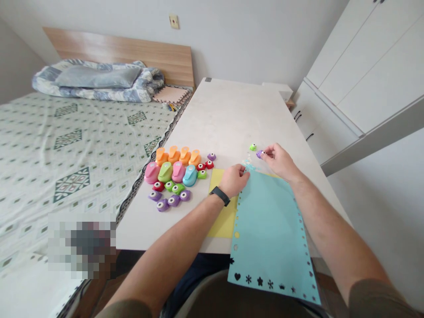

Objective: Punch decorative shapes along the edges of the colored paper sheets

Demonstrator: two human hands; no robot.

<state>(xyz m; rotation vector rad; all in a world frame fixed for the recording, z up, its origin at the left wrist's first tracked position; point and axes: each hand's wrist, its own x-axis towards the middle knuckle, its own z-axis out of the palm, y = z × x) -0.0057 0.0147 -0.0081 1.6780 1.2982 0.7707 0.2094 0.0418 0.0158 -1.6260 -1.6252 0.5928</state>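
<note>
My right hand point(281, 161) pinches a small purple paper punch point(259, 154) just beyond the far edge of the blue paper point(268, 221). At that sheet's far left corner my left hand point(234, 179), wearing a dark wristband, has its fingers closed on the edge. Shaped holes run along both sides and the near end of the blue paper, which hangs over the table's front edge. Beneath it lies a yellow sheet point(221, 216), partly covered. Punched-out blue bits point(251, 166) are scattered between my hands. A small green punch point(253, 147) stands beyond them.
Left of the papers, several large punches point(179, 171) in orange, pink, green and blue stand in rows, with small purple, red and green punches point(174, 200) around them. The white table point(228, 110) adjoins a bed point(106, 145) on the left. White cabinets point(357, 75) stand at right.
</note>
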